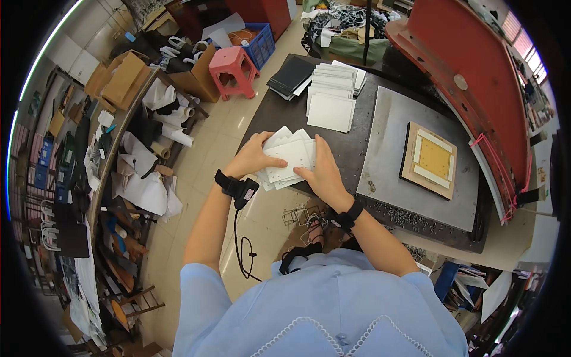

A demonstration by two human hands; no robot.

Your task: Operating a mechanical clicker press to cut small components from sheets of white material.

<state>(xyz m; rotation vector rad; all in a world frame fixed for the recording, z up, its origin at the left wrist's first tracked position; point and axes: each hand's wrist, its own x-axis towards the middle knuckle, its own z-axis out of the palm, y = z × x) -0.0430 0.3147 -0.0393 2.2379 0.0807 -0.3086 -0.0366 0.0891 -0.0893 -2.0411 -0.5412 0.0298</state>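
Note:
Between my two hands I hold a loose stack of white square sheets (pixel 289 156), fanned unevenly, with small holes showing in the top ones. My left hand (pixel 254 156) grips the stack's left side, thumb lying on top. On the right side my right hand (pixel 324 169) closes round the edge, its thumb also on the top sheet. The stack is held over the near left edge of the dark work table (pixel 262 116). Just beyond it lie rows of pale square sheets (pixel 331 112) and a pile of black sheets (pixel 291 76).
A grey metal plate (pixel 386 143) on the table's right bears a wooden die board (pixel 407 169) with a yellow centre. A red press arm (pixel 470 65) rises beside it. Small dark scraps (pixel 410 223) line the plate's near edge. A pink stool (pixel 229 65) stands far left.

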